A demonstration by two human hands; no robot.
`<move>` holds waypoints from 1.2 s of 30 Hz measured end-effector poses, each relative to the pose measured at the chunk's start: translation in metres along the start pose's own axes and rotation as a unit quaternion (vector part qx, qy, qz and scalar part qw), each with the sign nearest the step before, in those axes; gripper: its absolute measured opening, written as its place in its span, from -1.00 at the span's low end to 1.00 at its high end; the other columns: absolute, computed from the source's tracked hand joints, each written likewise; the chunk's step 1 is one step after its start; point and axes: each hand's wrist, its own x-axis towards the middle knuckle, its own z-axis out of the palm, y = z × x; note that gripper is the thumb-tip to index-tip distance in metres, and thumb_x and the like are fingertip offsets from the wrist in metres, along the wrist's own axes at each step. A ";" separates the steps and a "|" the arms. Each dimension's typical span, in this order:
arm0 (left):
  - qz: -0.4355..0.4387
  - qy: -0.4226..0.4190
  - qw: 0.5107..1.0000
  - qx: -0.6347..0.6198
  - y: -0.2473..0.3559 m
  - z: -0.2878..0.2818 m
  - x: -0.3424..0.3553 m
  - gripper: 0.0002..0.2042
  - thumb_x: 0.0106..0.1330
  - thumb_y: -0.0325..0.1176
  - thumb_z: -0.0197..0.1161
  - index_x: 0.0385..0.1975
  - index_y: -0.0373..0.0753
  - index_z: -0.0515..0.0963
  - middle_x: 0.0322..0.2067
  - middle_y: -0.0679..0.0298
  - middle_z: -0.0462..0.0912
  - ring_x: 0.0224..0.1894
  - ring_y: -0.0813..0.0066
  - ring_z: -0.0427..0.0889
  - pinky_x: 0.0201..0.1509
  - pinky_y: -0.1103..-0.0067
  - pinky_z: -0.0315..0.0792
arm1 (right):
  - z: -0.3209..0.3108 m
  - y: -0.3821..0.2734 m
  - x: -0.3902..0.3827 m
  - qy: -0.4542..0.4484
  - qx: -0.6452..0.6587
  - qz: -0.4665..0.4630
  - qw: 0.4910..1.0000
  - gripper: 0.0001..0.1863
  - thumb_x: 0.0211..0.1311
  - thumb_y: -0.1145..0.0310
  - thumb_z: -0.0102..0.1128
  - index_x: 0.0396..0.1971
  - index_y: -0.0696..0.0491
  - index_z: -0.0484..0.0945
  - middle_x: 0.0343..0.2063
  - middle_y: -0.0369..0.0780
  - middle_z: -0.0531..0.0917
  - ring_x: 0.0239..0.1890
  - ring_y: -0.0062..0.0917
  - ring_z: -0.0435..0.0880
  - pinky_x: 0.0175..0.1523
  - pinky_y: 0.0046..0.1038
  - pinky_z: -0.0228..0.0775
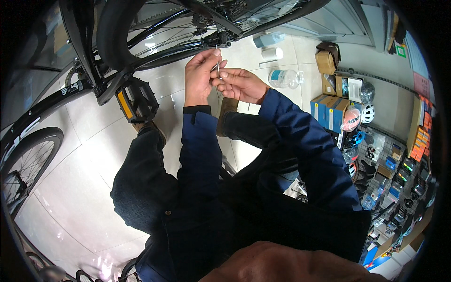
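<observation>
Both my hands meet just below the rear wheel of a black bicycle (pixel 159 58). A thin, shiny metal rod (pixel 218 66) stands between their fingertips; whether it is a hex key I cannot make out. My left hand (pixel 199 77) pinches near its upper end, beside the black brake caliper (pixel 217 39) on the frame. My right hand (pixel 245 85) is closed at its lower end, thumb and index finger together. The rod's upper tip is close to the caliper; contact is unclear.
A black pedal with an orange reflector (pixel 136 100) juts out on the left. On the tiled floor lie a clear plastic bottle (pixel 285 78), a white roll (pixel 272 53) and a thin L-shaped piece (pixel 268 61). Blue boxes (pixel 328 113) and helmets (pixel 367 113) line the right side.
</observation>
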 end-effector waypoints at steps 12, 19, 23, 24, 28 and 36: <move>0.016 0.011 0.996 0.093 0.006 -0.005 0.001 -0.76 0.31 -0.39 0.43 -0.16 -0.44 0.66 -0.33 0.16 0.73 -0.41 0.58 0.63 -0.35 0.66 0.56 | 0.027 0.040 0.016 0.180 -0.099 -0.145 0.968 -0.83 0.42 0.33 0.28 -0.15 0.11 0.61 -0.29 -0.33 0.72 -0.33 -0.70 0.66 -0.24 -0.64 0.54; 0.020 -0.021 0.993 0.111 0.005 -0.005 0.004 -0.73 0.39 -0.32 0.36 -0.07 -0.39 0.65 -0.30 0.22 0.74 -0.36 0.58 0.66 -0.31 0.65 0.57 | 0.046 0.050 0.020 0.435 -0.596 -0.311 0.599 -0.83 0.35 0.38 0.31 -0.25 0.15 0.55 -0.45 -0.26 0.70 -0.44 -0.59 0.66 -0.26 -0.45 0.55; -0.013 -0.023 0.994 0.103 0.008 -0.007 0.002 -0.74 0.40 -0.32 0.35 -0.08 -0.38 0.66 -0.32 0.24 0.74 -0.37 0.61 0.63 -0.34 0.69 0.51 | 0.036 0.045 0.011 0.278 -0.382 -0.307 0.826 -0.79 0.40 0.37 0.27 -0.09 0.16 0.58 -0.39 -0.27 0.73 -0.41 -0.62 0.66 -0.23 -0.50 0.54; -0.013 -0.018 0.995 0.095 0.008 -0.007 0.001 -0.76 0.40 -0.33 0.35 -0.09 -0.39 0.67 -0.34 0.23 0.74 -0.40 0.64 0.61 -0.38 0.71 0.47 | 0.032 0.040 0.009 0.230 -0.324 -0.289 0.871 -0.77 0.40 0.37 0.27 -0.05 0.16 0.58 -0.37 -0.27 0.74 -0.40 -0.63 0.66 -0.23 -0.51 0.53; -0.023 -0.010 0.995 0.093 0.008 -0.005 0.000 -0.74 0.40 -0.29 0.36 -0.07 -0.34 0.67 -0.28 0.25 0.73 -0.29 0.59 0.65 -0.25 0.67 0.53 | 0.026 0.017 0.001 0.224 -0.515 -0.239 0.792 -0.68 0.43 0.31 0.21 0.08 0.14 0.56 -0.44 -0.12 0.72 -0.46 -0.50 0.66 -0.24 -0.49 0.56; 0.009 -0.023 0.983 0.181 0.003 -0.010 0.004 -0.77 0.36 -0.35 0.39 -0.10 -0.34 0.67 -0.27 0.23 0.74 -0.27 0.56 0.68 -0.23 0.66 0.57 | 0.047 0.025 0.012 0.352 -0.687 -0.232 0.592 -0.71 0.35 0.26 0.19 -0.04 0.09 0.59 -0.48 -0.05 0.73 -0.43 -0.21 0.74 -0.30 -0.21 0.58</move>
